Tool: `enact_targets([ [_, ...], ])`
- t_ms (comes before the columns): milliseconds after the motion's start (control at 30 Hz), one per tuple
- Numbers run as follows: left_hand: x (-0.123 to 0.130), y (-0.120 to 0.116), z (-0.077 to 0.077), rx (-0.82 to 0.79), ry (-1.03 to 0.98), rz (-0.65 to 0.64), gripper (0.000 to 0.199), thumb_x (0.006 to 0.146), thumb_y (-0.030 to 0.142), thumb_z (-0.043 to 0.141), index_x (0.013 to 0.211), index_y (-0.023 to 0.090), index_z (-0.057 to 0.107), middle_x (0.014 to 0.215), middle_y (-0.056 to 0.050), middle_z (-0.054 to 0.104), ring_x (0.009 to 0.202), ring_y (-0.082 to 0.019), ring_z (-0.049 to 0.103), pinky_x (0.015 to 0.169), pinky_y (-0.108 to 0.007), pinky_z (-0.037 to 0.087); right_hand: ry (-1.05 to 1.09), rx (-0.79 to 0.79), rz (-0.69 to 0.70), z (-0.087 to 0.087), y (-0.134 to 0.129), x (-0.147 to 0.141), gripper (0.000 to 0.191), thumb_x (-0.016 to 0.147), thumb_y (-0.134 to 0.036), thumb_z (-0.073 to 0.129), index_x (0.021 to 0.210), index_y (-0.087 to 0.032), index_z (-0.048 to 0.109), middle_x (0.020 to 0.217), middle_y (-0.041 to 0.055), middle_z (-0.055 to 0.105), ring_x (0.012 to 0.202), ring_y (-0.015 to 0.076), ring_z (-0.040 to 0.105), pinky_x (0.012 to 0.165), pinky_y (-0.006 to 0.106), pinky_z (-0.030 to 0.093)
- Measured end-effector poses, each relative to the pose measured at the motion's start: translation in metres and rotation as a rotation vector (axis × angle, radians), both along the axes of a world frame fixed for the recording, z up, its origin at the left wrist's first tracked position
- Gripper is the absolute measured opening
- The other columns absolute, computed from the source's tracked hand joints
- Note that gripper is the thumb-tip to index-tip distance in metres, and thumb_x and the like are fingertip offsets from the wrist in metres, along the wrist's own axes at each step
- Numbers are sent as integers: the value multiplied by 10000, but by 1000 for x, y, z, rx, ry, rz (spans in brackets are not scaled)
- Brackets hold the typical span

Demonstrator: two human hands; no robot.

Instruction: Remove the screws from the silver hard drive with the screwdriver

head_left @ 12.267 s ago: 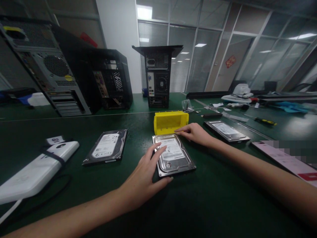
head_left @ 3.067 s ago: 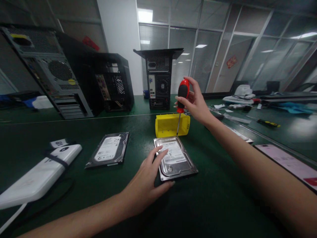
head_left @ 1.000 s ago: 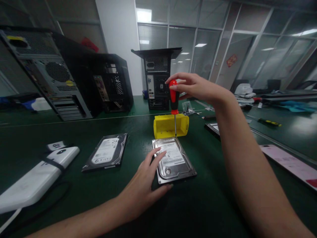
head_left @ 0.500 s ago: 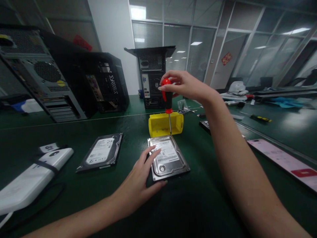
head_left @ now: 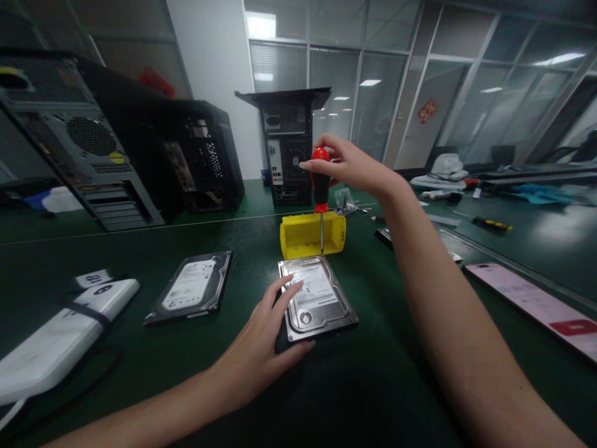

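Observation:
A silver hard drive (head_left: pixel 321 295) with a white label lies flat on the green table in front of me. My left hand (head_left: pixel 273 320) rests on its left side, fingers spread over the label and thumb along the near edge. In my right hand (head_left: pixel 338 162) is a screwdriver (head_left: pixel 321 186) with a red and black handle, held almost upright. Its tip meets the far right corner of the drive; the screw there is too small to make out. Just behind the drive, a yellow plastic bin (head_left: pixel 303 236) lies with its opening towards me.
Another hard drive (head_left: pixel 191 286) lies to the left, beside a white power bank (head_left: pixel 69 336) with a black strap. Computer cases (head_left: pixel 289 146) stand at the back. On the right are a pink phone-like slab (head_left: pixel 532 298) and a yellow-black screwdriver (head_left: pixel 492 223).
The screwdriver's handle has swung slightly to the right and stands more upright, and my right fingers have shifted around it. My left hand and the drive have stayed put.

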State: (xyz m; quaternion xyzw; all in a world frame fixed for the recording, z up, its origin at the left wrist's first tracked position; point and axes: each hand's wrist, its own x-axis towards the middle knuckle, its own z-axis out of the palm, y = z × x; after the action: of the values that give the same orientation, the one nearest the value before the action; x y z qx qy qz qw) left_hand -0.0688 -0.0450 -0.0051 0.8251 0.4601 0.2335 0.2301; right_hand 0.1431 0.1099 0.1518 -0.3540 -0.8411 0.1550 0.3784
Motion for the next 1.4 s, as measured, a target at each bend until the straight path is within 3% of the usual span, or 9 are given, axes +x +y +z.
enact_targets([
  [233, 1, -1, -2, 6, -6, 16, 713, 831, 396, 577, 1434, 338, 202, 1530, -44, 137, 1367, -328, 248, 1104, -537, 251, 30, 29, -43, -3, 1, 0, 291, 807, -422, 589, 950, -199, 470, 833, 29, 541, 863, 213, 580, 740, 417, 541],
  [433, 0, 0, 1, -35, 24, 1, 722, 828, 397, 583, 1436, 332, 199, 1532, -41, 118, 1372, -323, 236, 1116, -521, 239, 98, -40, 119, -10, 2, -8, 189, 877, -369, 495, 979, -222, 432, 783, 2, 556, 712, 152, 614, 614, 299, 537],
  [567, 0, 0, 1, -21, 18, 9, 726, 829, 383, 583, 1436, 333, 186, 1530, -42, 111, 1371, -316, 239, 1116, -526, 235, 71, 33, 20, -10, 3, -10, 234, 856, -436, 520, 912, -217, 456, 801, 11, 546, 749, 161, 593, 657, 310, 534],
  [667, 0, 0, 0, -17, 24, -12, 715, 844, 386, 568, 1436, 336, 172, 1528, -50, 110, 1372, -309, 234, 1114, -534, 232, 71, -14, -15, -7, 3, -9, 321, 883, -529, 414, 877, -210, 448, 826, 25, 517, 761, 168, 573, 637, 323, 537],
  [800, 1, 1, 0, -19, 37, 1, 717, 845, 384, 567, 1436, 334, 162, 1529, -44, 100, 1378, -301, 220, 1123, -527, 212, 89, -94, 9, -3, -1, -6, 264, 942, -408, 310, 847, -195, 435, 877, 39, 480, 739, 151, 549, 540, 277, 524],
  [1100, -1, 2, -1, -22, 56, -16, 717, 853, 408, 551, 1437, 349, 140, 1532, -24, 76, 1385, -299, 206, 1131, -514, 209, 58, -36, 35, 1, -10, -10, 288, 932, -392, 382, 893, -142, 520, 801, 37, 512, 675, 114, 532, 532, 221, 474],
  [1400, 0, 2, 0, -29, 57, -9, 714, 852, 404, 556, 1436, 354, 148, 1531, -19, 79, 1384, -301, 210, 1130, -516, 214, 15, 26, 0, -1, -5, -8, 258, 924, -382, 412, 1044, -178, 514, 770, 12, 500, 630, 101, 501, 537, 221, 443],
])
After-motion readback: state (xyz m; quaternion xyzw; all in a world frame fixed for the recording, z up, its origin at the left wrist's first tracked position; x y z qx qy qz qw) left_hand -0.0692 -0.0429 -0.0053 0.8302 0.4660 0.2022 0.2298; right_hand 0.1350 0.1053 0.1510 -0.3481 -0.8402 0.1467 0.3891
